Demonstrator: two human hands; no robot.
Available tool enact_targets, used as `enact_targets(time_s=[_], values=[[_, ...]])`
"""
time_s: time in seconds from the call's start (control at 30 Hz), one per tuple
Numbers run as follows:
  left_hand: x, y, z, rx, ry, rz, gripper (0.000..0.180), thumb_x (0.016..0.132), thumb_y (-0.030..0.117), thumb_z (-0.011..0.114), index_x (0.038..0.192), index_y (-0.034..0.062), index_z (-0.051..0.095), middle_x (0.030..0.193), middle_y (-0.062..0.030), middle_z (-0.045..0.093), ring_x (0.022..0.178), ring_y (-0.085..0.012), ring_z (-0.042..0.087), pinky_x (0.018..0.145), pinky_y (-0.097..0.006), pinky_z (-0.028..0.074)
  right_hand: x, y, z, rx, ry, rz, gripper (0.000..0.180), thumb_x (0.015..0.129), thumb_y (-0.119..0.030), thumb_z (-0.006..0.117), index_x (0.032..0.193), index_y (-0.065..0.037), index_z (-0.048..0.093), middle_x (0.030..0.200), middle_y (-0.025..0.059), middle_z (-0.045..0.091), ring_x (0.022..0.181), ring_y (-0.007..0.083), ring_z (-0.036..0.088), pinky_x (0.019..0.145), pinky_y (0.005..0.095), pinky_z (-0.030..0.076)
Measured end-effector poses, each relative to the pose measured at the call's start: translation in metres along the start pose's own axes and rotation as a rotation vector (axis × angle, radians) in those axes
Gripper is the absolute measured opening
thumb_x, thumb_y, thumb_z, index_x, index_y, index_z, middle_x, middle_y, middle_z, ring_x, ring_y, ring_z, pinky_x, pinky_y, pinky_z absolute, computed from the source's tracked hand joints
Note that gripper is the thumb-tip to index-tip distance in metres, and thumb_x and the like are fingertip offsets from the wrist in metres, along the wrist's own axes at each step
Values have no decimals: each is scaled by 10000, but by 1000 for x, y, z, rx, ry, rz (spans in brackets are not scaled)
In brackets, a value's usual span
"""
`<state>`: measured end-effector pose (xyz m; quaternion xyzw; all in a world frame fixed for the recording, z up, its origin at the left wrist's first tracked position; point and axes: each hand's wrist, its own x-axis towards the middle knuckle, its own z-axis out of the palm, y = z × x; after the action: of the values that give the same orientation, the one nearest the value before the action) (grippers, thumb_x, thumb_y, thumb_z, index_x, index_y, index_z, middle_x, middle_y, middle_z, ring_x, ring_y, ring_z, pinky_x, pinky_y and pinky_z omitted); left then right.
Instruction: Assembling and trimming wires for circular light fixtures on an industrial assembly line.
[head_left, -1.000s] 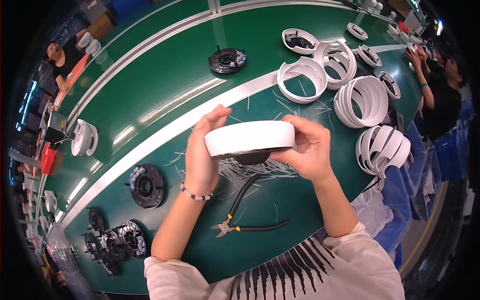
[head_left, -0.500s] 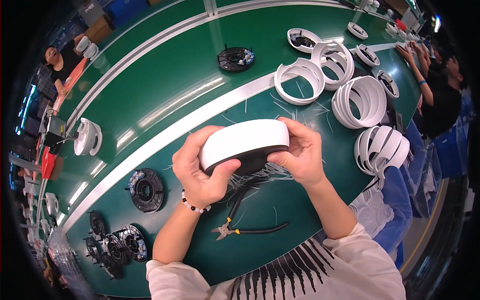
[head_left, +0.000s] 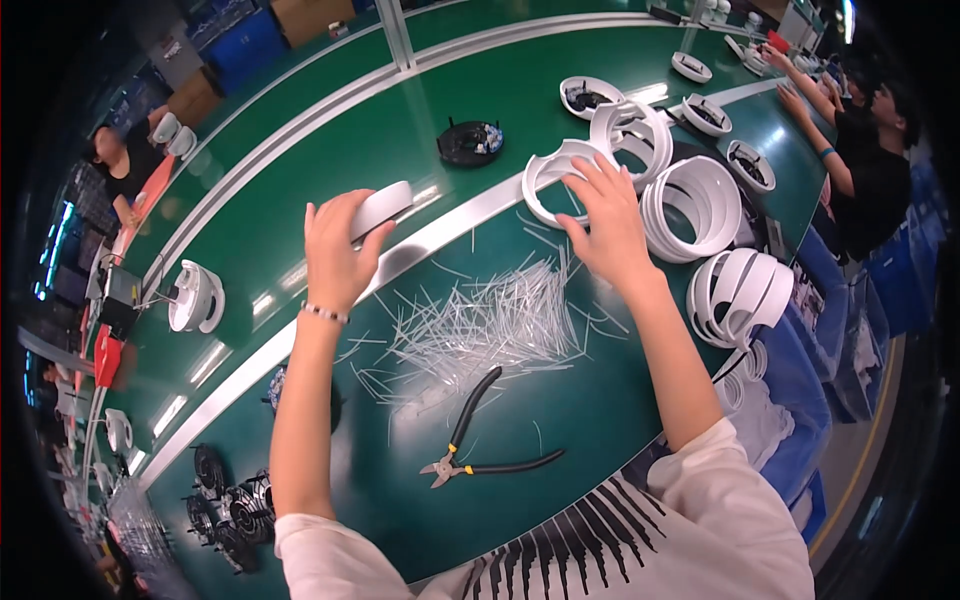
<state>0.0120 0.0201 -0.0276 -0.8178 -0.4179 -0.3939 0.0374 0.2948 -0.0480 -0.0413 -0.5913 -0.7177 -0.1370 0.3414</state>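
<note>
Head view: remotely, I see a white oval shell (head_left: 586,113) cradling a black part (head_left: 584,98). My left hand (head_left: 338,245) grips a smooth, curved white housing (head_left: 383,208) above the glossy green belt (head_left: 330,140); my right hand (head_left: 607,222), spread and empty, overlaps a white ring (head_left: 562,160), contact unclear.

Two hands (head_left: 338,240) (head_left: 605,225), one pair of cutters (head_left: 449,464), one bracelet (head_left: 325,313)

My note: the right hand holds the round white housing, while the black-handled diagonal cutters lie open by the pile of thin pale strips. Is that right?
Not quite: the head view shows the left hand holding the round white housing. The black-handled diagonal cutters do lie open by the pile of thin pale strips.
</note>
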Motion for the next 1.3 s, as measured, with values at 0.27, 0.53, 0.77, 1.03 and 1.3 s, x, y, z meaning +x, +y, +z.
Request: enact_targets(time_s=[0.27, 0.53, 0.77, 1.03, 1.3], values=[[-22, -65, 60, 180, -182, -2, 419, 662, -18, 591, 1043, 98, 463, 1123, -60, 506, 1139, -249, 414, 957, -614, 159, -27, 36, 31, -28, -215, 101, 157, 653, -78, 643, 810, -70, 643, 858, 52, 625, 1053, 278, 469, 987, 542, 177], [44, -44, 23, 58, -47, 55, 620, 573, 92, 486, 1189, 93, 410, 1245, -117, 407, 1238, -316, 269, 1001, -546, 104, -24, 40, 17, 252, -108, 134, 187, 559, -196, 739, 668, -74, 647, 731, 39, 623, 907, 238, 555, 986, 524, 195], [160, -10, 103, -99, 149, -27, 374, 657, 92, 526, 1021, 8, 506, 998, -181, 563, 960, -326, 521, 838, -383, 415, -20, 40, 13, 309, 66, 30, 137, 631, -144, 703, 661, -56, 603, 692, 45, 608, 682, 206, 578, 946, 464, 297], [171, 33, 250, -71, -527, -769, 587, 723, 321, 611, 1179, 44, 364, 1132, -162, 506, 1102, -319, 444, 881, -481, 376, -19, 33, -6, 266, 380, -140, 145, 595, -43, 706, 676, -33, 586, 683, 56, 610, 599, 182, 567, 694, 346, 438], [171, 7, 263, -420, -497, -824, 376, 670, 76, 595, 1037, 19, 540, 979, -142, 587, 821, -255, 605, 600, -327, 520, -19, 26, -8, 310, 397, -176, 186, 585, -61, 726, 703, -30, 586, 715, 53, 620, 628, 177, 575, 678, 348, 445]])
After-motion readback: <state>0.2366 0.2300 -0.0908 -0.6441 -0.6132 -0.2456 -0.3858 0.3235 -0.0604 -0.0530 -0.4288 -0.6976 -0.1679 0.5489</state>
